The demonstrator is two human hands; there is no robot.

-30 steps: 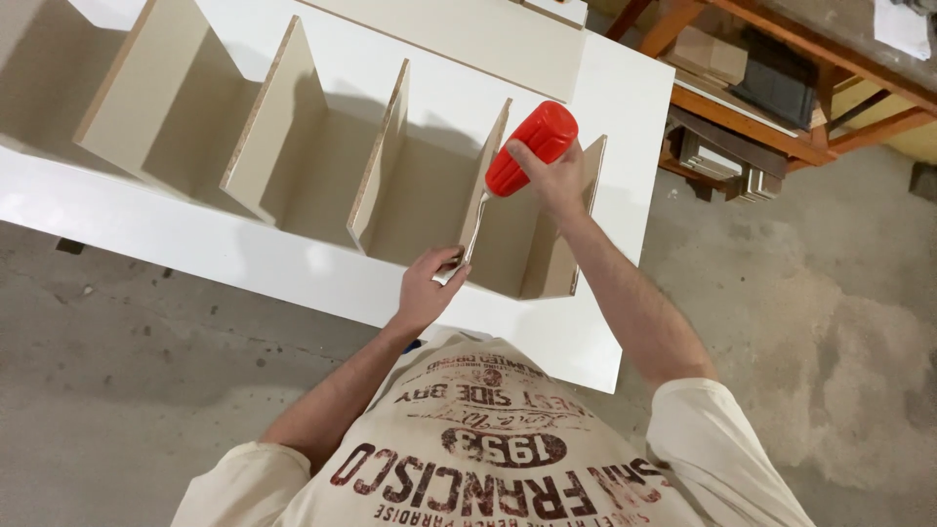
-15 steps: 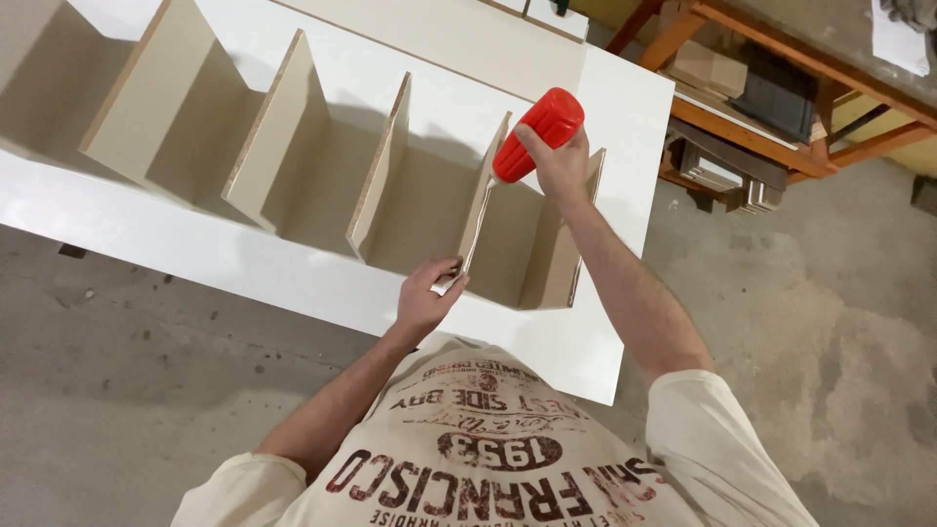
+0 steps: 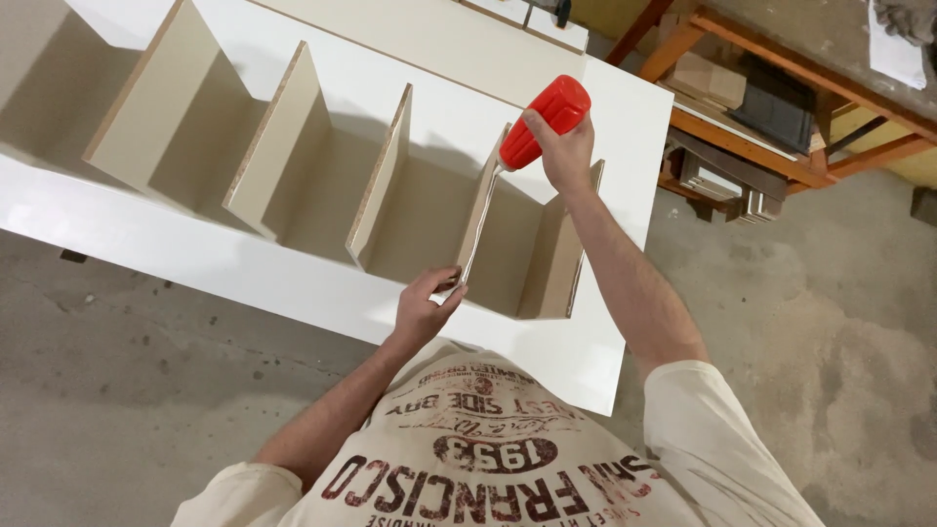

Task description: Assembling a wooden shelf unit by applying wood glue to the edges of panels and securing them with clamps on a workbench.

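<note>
Shelf unit lay on floor before the person, workbench off to the right.
Right hand [image 3: 564, 151] gripped screwdriver handle [image 3: 543, 122] above second divider from the right [image 3: 485, 210]; shaft ran down along that divider to left hand [image 3: 426, 304] at its near end. More dividers [image 3: 278, 141] stood to the left inside the unit [image 3: 195, 259]. Workbench [image 3: 781, 146] stood behind-right.

- Right arm stretched forward, nearly straight, right hand [image 3: 561, 146] closed in a fist-like grip, knuckles up.
- Left arm bent, left hand [image 3: 425, 307] lower, fingers pinched together.
</note>
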